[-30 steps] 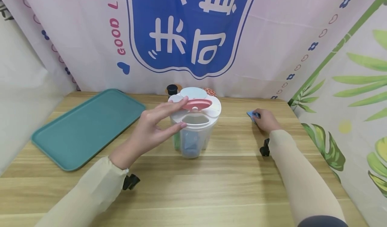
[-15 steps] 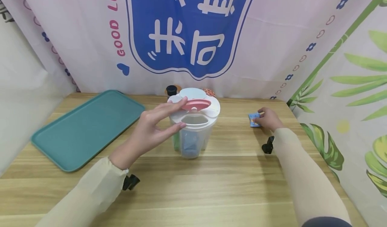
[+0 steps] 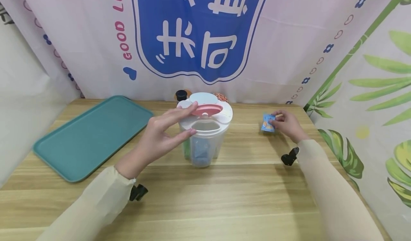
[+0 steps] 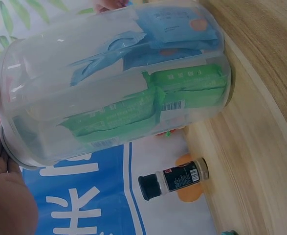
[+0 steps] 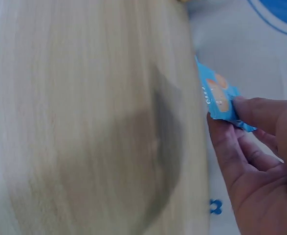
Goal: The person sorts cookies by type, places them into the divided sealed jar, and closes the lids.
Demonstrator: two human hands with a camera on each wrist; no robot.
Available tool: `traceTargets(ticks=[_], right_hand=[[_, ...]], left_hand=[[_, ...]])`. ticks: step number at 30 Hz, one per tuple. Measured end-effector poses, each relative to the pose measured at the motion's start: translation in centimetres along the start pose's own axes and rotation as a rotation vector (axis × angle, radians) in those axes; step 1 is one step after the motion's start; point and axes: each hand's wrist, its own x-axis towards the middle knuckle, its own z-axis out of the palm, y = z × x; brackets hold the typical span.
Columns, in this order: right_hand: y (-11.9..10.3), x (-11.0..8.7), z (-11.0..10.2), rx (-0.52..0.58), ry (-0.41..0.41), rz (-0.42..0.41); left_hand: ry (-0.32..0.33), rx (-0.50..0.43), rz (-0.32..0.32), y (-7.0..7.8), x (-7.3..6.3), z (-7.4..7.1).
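In the head view a clear plastic storage container (image 3: 200,150) with a white lid (image 3: 224,117) stands on the table. One opening faces front; behind it a pink-lined flap (image 3: 207,110) is raised. My left hand (image 3: 154,137) holds the lid's left side, thumb at the front, index finger by the flap. Blue packets (image 4: 177,29) and green packets (image 4: 192,85) show through the wall in the left wrist view. To the right, my right hand (image 3: 287,124) pinches a small blue snack packet (image 3: 268,122) between thumb and fingers. The right wrist view shows orange printing on it.
A teal tray (image 3: 93,137) lies on the table's left side. Behind the container stands a black-capped seasoning bottle (image 4: 182,178), near an orange round shape (image 4: 189,195). A printed curtain (image 3: 282,55) hangs along the back edge of the wooden table (image 3: 205,205).
My right hand has turned the blue packet so its printed face shows, and now holds it slightly raised. The left hand stays at the container's lid.
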Motion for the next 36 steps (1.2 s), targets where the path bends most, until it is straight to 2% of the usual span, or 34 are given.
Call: traceTargets(ticks=[8,13,18,25,31,36], right_hand=[[-2.4,-0.8,0.1,0.219,0.081,-0.139],[-5.0,-2.1,0.3,0.25,0.13,-0.26],[-8.7,-4.8,0.5,0.304,0.19,-0.413],[-13.4,-8.4,1.5,0.393,0.239,-0.636],[-15.7,-10.2,2.5,0.465,0.27,-0.743],[-17.0,-11.0,3.3,0.478,0.272,-0.842]], left_hand=[[-0.003,0.006,-0.014,-0.2,0.2,-0.1],[-0.009,0.007,-0.02,0.0,0.3,-0.2],[-0.02,0.006,-0.022,0.1,0.2,-0.2],[0.002,-0.003,-0.007,0.0,0.2,-0.2],[-0.014,0.005,-0.018,0.1,0.2,-0.2],[-0.023,0.013,-0.02,0.1,0.2,-0.2]])
